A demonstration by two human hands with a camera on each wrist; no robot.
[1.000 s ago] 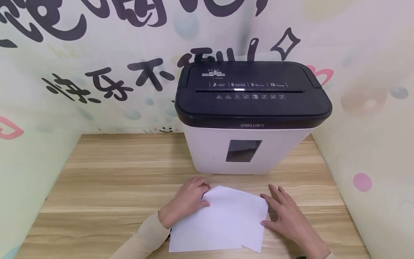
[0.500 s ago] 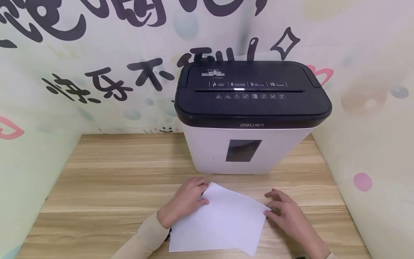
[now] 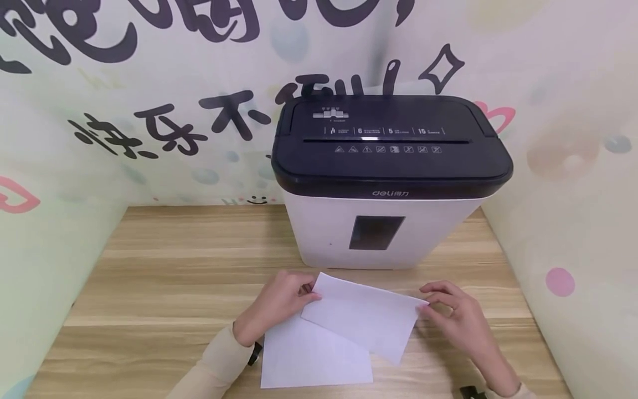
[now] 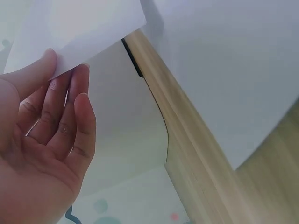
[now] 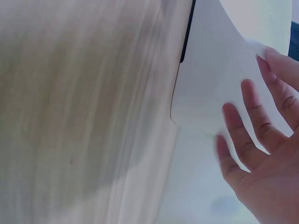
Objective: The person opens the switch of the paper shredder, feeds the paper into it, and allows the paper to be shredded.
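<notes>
A white sheet of paper (image 3: pixel 366 316) is held slightly tilted between both hands, in front of the shredder. My left hand (image 3: pixel 279 305) pinches its left edge between thumb and fingers; the left wrist view shows this pinch on the paper (image 4: pixel 93 32). At the other end, my right hand (image 3: pixel 461 316) pinches the upper right corner with thumb and index finger, its other fingers spread apart in the right wrist view. Beneath lies more white paper (image 3: pixel 314 360) on the table, partly covered by the held sheet.
A paper shredder (image 3: pixel 359 233) with a black top and white bin stands behind the hands. Its feed slot (image 3: pixel 389 141) runs across the top. Printed walls (image 3: pixel 199 166) close off the back and both sides of the wooden table (image 3: pixel 174 266).
The right hand has gone from touching the paper's right edge to pinching its corner. The top sheet has been raised and moved forward, uncovering the paper below.
</notes>
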